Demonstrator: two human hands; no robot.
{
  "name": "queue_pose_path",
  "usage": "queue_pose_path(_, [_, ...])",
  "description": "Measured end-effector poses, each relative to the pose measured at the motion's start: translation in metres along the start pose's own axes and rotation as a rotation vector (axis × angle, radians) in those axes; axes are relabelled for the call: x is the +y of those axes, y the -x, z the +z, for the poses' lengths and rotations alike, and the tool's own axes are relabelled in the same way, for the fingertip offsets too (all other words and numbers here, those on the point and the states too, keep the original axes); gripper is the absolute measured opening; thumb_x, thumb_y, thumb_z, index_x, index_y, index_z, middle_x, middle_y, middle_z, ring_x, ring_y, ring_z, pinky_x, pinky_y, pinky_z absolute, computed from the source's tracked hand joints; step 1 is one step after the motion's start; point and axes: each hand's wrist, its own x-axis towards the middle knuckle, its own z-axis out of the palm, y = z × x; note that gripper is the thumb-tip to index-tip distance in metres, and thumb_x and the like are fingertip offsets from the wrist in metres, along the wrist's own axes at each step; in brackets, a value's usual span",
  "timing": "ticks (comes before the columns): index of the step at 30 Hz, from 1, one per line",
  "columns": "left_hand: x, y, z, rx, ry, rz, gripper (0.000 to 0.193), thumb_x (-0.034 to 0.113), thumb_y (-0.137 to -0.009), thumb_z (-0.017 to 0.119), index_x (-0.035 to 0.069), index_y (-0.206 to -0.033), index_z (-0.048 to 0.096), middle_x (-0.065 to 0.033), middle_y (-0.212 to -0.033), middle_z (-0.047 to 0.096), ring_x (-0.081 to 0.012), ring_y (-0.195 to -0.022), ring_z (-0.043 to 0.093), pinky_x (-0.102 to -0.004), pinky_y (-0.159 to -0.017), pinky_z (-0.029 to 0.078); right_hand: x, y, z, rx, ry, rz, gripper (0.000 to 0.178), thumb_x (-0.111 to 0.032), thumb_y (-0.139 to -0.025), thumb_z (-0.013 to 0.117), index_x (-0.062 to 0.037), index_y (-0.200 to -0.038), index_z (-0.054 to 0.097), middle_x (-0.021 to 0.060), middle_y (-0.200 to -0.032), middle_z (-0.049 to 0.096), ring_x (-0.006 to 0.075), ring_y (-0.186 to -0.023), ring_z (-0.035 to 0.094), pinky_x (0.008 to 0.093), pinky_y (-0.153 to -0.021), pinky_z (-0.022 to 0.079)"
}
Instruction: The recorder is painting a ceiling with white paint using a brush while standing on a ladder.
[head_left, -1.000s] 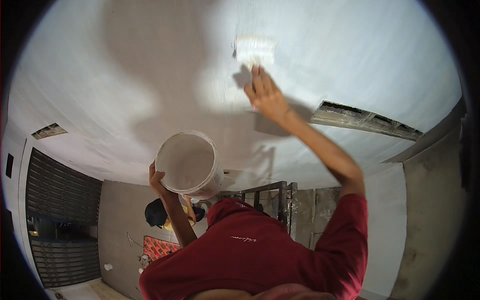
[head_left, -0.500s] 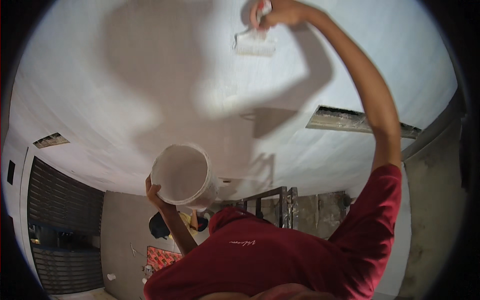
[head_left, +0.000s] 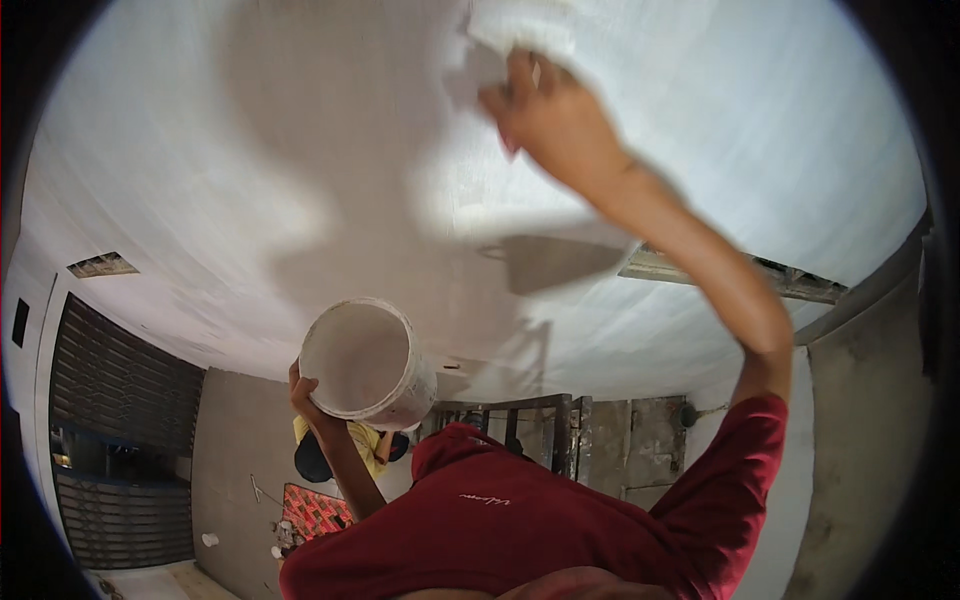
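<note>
My left hand (head_left: 308, 400) is closed on the rim of a whitish plastic bucket (head_left: 408, 388), which is tilted so that its pale inside shows. Higher up, at the wall, my right hand (head_left: 565, 120) is wrapped round the handle of a paint roller (head_left: 525, 28). A bit of red on the handle shows below my fingers. The white roller head lies above my hand, against the white-painted wall (head_left: 700, 120); motion and the pale paint blur its outline. My right arm is stretched up and bent at the elbow.
Below stands a dark metal frame (head_left: 565, 440), like a ladder or scaffold. A person in yellow (head_left: 368, 450) is down on the floor, partly behind my left arm, near a red patterned cloth (head_left: 312, 510). A slot opening (head_left: 655, 265) cuts the wall; a slatted shutter (head_left: 125, 380) stands left.
My right hand has come down and turned over, so the roller head now sits above the hand instead of below it. The bucket in my left hand has barely moved.
</note>
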Motion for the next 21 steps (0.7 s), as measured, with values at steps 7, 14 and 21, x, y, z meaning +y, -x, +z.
queue_pose_path(7, [-0.004,-0.004,0.007,-0.082,-0.004,0.029,0.059,0.027,-0.069,0.046,-0.006,-0.117,0.052,-0.0209,-0.11,0.058,-0.0322,-0.099,0.061,-0.0417,-0.082,0.054,-0.137,0.146,0.084,-0.19,-0.056,0.039,0.034,-0.025,-0.067,0.071,0.0012,-0.083,0.056,0.0412,-0.117,0.051,0.0424,-0.1,0.061,0.0402,-0.083,0.056])
queue_pose_path(14, [0.009,0.009,0.016,-0.004,0.035,-0.016,0.057,0.029,-0.071,0.045,-0.007,-0.114,0.056,-0.0137,-0.106,0.056,-0.0303,-0.101,0.061,-0.04,-0.079,0.056,-0.086,0.138,0.059,-0.644,-0.81,0.41,0.012,-0.005,-0.067,0.066,-0.0081,-0.078,0.064,0.0125,-0.086,0.067,0.0299,-0.083,0.067,0.0393,-0.073,0.053])
queue_pose_path(21, [0.016,0.013,0.025,-0.039,0.034,-0.043,0.061,0.027,-0.066,0.046,-0.007,-0.116,0.055,-0.0207,-0.11,0.06,-0.0339,-0.102,0.061,-0.0434,-0.081,0.056,0.091,-0.009,-0.035,-0.009,-0.876,0.243,0.012,-0.001,-0.075,0.055,0.0005,-0.068,0.064,0.0168,-0.066,0.066,0.0236,-0.057,0.061,0.0374,-0.06,0.049])
